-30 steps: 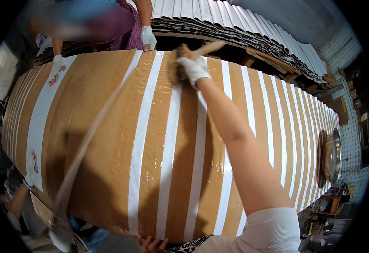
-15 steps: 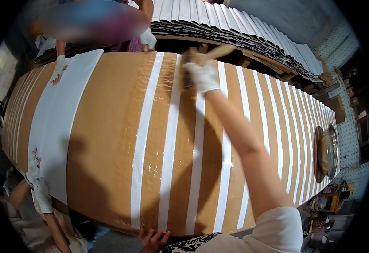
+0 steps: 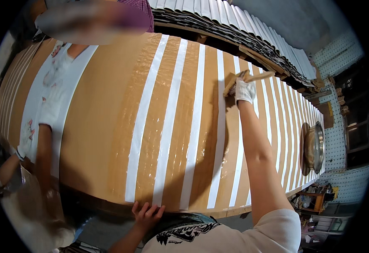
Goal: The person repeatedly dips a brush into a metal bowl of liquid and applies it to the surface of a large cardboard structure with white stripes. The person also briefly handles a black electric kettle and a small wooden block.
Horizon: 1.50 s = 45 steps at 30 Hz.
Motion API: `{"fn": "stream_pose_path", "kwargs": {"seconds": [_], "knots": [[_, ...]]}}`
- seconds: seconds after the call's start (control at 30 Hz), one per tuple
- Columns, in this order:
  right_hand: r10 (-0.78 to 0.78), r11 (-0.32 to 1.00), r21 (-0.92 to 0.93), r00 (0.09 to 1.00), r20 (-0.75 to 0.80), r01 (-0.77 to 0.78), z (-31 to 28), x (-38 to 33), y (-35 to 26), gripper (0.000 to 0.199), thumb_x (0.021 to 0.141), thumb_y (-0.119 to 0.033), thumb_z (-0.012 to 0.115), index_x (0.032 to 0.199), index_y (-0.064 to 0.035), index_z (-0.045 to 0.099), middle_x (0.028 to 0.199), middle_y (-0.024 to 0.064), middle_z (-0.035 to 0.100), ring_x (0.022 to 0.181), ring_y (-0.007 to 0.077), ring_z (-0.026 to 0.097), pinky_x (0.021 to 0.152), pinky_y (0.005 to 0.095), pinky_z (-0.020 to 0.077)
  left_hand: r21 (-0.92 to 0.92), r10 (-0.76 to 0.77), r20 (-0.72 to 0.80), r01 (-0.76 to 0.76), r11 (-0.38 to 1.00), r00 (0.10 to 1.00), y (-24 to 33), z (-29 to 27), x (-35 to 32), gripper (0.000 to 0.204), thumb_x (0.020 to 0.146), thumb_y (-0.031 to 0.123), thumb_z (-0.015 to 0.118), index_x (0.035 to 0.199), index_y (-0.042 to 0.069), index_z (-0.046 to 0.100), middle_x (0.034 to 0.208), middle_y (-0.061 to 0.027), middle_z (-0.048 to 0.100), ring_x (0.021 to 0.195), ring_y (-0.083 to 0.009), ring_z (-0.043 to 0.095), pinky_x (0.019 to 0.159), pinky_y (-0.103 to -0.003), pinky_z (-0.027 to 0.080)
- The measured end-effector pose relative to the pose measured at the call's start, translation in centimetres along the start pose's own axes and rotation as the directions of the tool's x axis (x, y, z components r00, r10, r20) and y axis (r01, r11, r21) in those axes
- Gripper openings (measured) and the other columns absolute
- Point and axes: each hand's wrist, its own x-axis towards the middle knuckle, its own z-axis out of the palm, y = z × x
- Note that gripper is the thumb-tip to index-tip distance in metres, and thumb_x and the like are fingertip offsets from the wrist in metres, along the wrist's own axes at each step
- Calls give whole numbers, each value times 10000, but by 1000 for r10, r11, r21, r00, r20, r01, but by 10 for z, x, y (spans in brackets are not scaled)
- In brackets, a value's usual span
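Note:
In a white glove, my right hand [image 3: 245, 91] is closed round a wide brush [image 3: 231, 84] with a pale wooden handle, over the far part of the striped surface. My bare left hand [image 3: 146, 216] rests on the near edge, its fingers spread. Brown sheets [image 3: 153, 126] with white strips [image 3: 167, 126] between them cover the long table. A wet gloss lies over the left-hand strips. Part of the brush is hidden behind my glove.
A metal basin [image 3: 318, 147] stands at the right end. Left of me, gloved hands [image 3: 51, 109] of other people work on a white sheet [image 3: 72, 84] with pink flower prints. Beyond the table lies a stack of folded white sheets [image 3: 235, 21]. Shelves [image 3: 315, 201] stand at the lower right.
My right hand has moved right with the brush, and my left hand stays at the near edge. The other people's hands have moved closer together over the white sheet.

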Motion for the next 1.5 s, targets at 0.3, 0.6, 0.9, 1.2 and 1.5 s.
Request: {"fn": "stream_pose_path", "kwargs": {"seconds": [0.3, 0.6, 0.9, 1.2, 1.5], "knots": [[-336, 932, 256, 876, 346, 256, 93, -212, -127, 601, 836, -351, 705, 1342, -48, 587, 1128, 217, 701, 1087, 343, 660, 960, 407, 499, -4, 10, 7, -10, 1000, 1000, -2, -7, 7, 344, 851, 219, 734, 1158, 349, 649, 1210, 18, 492, 1201, -225, 472, 1079, -585, 362], [-135, 957, 272, 985, 111, 101, -5, -142, 23, 454, 864, -311, 646, 1228, -41, 620, 1142, 216, 681, 1055, 347, 659, 889, 424, 516, -17, -11, -160, 9, 1000, 987, -1, 10, 3, 320, 882, 235, 708, 1177, 342, 644, 1228, 47, 527, 1239, -195, 452, 1061, -559, 399], [-351, 896, 392, 874, 337, 209, 14, -292, -75, 603, 852, -295, 688, 1387, -60, 540, 1233, 227, 648, 1179, 371, 611, 1031, 428, 460, -33, 30, -126, -35, 999, 992, -6, 1, 5, 359, 865, 154, 695, 1200, 282, 683, 1216, -7, 541, 1229, -245, 458, 1086, -576, 370], [-104, 863, 502, 954, 282, -55, -23, -269, 41, 455, 875, -235, 731, 1258, -7, 642, 1009, 60, 689, 884, 153, 629, 814, 305, 521, -77, 54, -26, -56, 995, 998, -8, -13, 5, 500, 840, 98, 661, 1304, 284, 646, 1307, -4, 494, 1320, -241, 381, 1140, -561, 325], [-164, 701, 713, 977, 137, 18, -44, -311, 22, 550, 836, -142, 765, 1329, -19, 555, 994, 67, 665, 774, 142, 627, 692, 308, 543, -364, -14, 78, 42, 930, 997, -10, -52, 9, 631, 775, 21, 609, 1397, 124, 582, 1379, -95, 539, 1325, -330, 483, 1168, -525, 358]]}}
